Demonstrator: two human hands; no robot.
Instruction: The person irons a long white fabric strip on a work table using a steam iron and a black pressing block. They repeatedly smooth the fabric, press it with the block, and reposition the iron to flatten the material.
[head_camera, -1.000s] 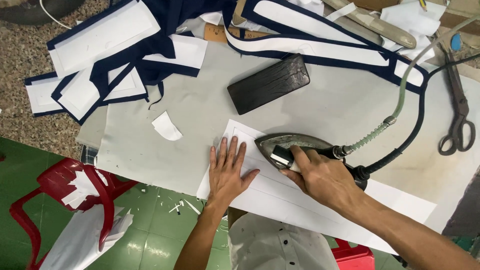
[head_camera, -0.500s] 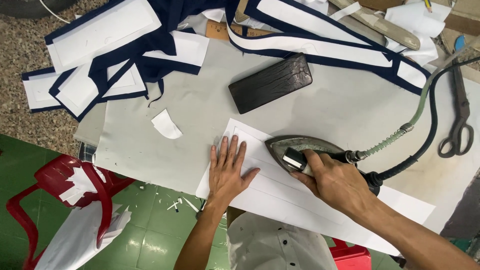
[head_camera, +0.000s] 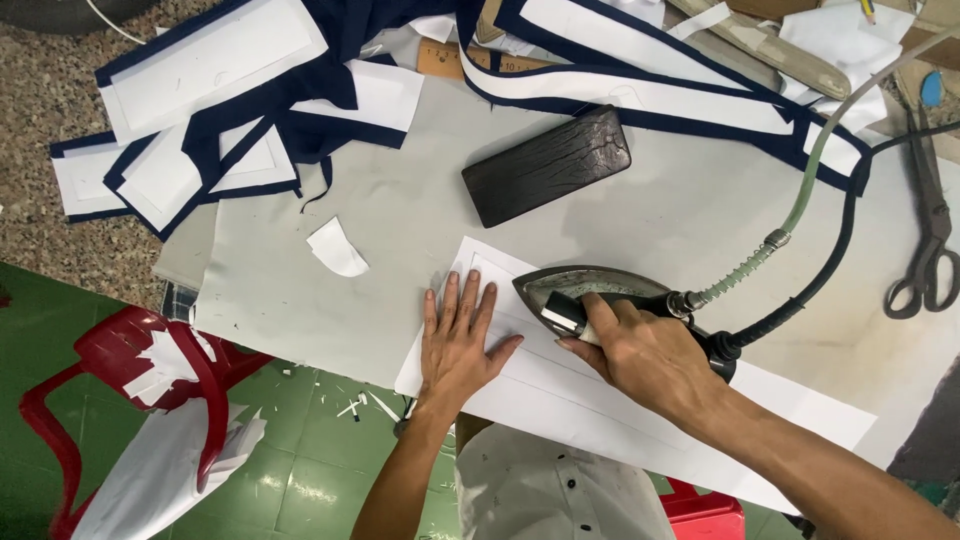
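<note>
Here, right hand (head_camera: 650, 355) gripping iron (head_camera: 590, 290), left hand (head_camera: 455, 345) flat, fingers spread, on white panel (head_camera: 560, 400).

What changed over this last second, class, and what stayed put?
The right hand slid the grey metal steam iron right along the long white fabric strip, then back left. The left hand stayed flat on the strip; the dark wooden block never moved.

The right hand (head_camera: 640, 355) covers the iron's (head_camera: 585, 290) handle; beneath the iron, part of the white strip (head_camera: 600, 410) is hidden. Far right, the scissors (head_camera: 930, 250) are cropped.
</note>
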